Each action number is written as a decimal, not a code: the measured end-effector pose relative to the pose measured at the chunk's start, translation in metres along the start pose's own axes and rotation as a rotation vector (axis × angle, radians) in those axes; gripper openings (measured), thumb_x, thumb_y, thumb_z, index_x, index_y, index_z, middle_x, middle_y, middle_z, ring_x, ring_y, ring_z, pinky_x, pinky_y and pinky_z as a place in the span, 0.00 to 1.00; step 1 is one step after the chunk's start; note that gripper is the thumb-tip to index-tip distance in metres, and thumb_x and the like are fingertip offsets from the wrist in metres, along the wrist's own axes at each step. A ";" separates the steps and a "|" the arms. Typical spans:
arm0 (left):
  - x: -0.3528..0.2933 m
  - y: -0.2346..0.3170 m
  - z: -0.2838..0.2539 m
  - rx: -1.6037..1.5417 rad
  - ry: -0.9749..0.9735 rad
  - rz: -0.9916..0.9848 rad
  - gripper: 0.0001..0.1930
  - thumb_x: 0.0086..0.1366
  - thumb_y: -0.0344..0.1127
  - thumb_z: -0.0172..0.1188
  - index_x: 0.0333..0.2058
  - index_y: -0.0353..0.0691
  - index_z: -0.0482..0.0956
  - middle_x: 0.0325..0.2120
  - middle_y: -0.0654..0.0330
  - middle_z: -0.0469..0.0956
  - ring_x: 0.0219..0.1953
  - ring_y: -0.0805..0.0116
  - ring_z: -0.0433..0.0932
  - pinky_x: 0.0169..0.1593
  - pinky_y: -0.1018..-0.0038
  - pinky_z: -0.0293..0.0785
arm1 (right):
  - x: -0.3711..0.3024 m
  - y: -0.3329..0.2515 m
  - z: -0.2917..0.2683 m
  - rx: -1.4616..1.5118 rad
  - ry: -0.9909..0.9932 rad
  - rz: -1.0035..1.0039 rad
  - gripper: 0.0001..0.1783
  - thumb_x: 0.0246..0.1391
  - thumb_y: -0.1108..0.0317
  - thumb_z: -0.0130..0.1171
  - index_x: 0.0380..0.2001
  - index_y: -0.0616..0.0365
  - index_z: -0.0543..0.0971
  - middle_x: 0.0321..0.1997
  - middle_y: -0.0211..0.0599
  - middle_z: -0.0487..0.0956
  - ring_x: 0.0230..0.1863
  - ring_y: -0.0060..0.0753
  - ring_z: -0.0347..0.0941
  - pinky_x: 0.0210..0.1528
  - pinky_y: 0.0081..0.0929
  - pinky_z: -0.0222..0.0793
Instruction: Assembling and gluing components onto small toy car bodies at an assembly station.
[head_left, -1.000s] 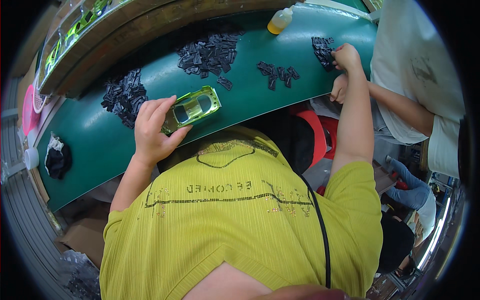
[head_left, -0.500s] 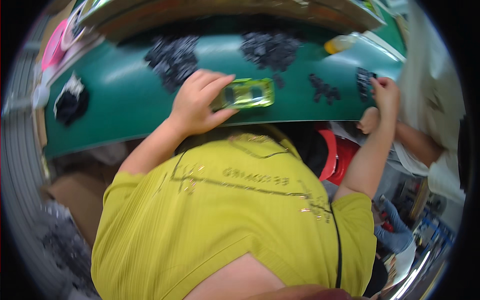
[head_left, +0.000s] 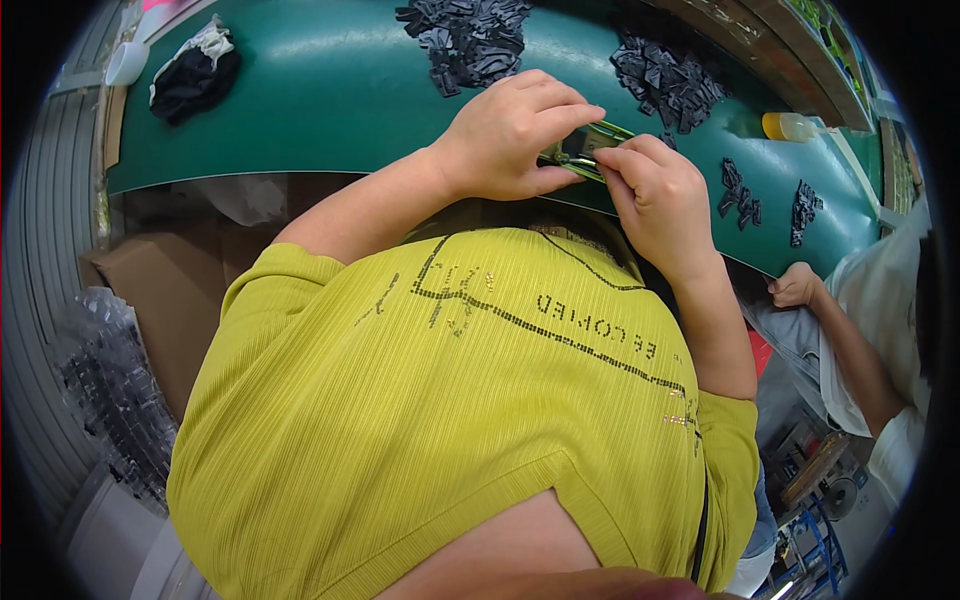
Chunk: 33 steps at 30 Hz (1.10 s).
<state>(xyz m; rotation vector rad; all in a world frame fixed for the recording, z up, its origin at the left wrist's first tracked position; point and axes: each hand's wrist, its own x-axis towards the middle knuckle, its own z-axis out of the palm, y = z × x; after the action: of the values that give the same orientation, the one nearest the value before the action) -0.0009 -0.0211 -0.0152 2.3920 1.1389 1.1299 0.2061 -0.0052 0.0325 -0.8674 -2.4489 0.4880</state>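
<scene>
A translucent green toy car body (head_left: 617, 132) is held near the table's front edge, its hollow side partly showing with dark pieces inside. My left hand (head_left: 520, 135) grips one end of it, thumb below and fingers above. My right hand (head_left: 660, 190) is at the other end, thumb and fingers pinched together against the car body. What lies between those fingertips is hidden. Beyond the hands are a pile of small black plastic parts (head_left: 470, 45) and a second pile of black parts (head_left: 668, 82). Smaller groups of black parts (head_left: 738, 195) and black strips (head_left: 803, 212) lie to the right.
A black and white cloth bundle (head_left: 195, 72) and a white cup (head_left: 126, 63) are on the green table (head_left: 300, 110) at left. A yellow-ended bottle (head_left: 788, 127) lies at right. Another person's hand (head_left: 795, 285) rests by the table edge. Below left stands a cardboard box (head_left: 180, 280).
My right hand has come from the black parts at the far right to the car body. The car body has been tilted, and the whole view has turned.
</scene>
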 end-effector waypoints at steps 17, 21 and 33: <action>0.008 0.000 0.005 -0.045 0.004 0.027 0.30 0.40 0.34 0.71 0.47 0.40 0.76 0.41 0.57 0.76 0.41 0.57 0.74 0.45 0.67 0.72 | 0.010 0.008 -0.010 -0.068 -0.233 0.017 0.08 0.43 0.75 0.55 0.28 0.57 0.81 0.27 0.40 0.75 0.32 0.45 0.74 0.34 0.37 0.70; 0.006 0.002 -0.004 -0.014 -0.028 -0.020 0.31 0.39 0.33 0.70 0.47 0.39 0.76 0.41 0.55 0.77 0.41 0.55 0.74 0.45 0.65 0.71 | 0.007 0.004 -0.006 -0.044 -0.106 -0.020 0.07 0.44 0.75 0.54 0.27 0.58 0.80 0.27 0.40 0.75 0.32 0.45 0.74 0.34 0.37 0.70; 0.012 0.013 -0.008 0.032 -0.079 -0.027 0.30 0.39 0.30 0.71 0.47 0.34 0.75 0.40 0.53 0.76 0.40 0.56 0.74 0.45 0.67 0.70 | -0.135 0.153 -0.112 0.043 0.687 1.119 0.12 0.49 0.68 0.61 0.35 0.64 0.80 0.30 0.36 0.82 0.27 0.23 0.76 0.31 0.21 0.71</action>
<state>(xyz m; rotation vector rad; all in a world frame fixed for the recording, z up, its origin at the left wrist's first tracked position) 0.0049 -0.0210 0.0035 2.4146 1.1683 1.0068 0.4336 0.0364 0.0065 -1.9547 -1.1747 0.4720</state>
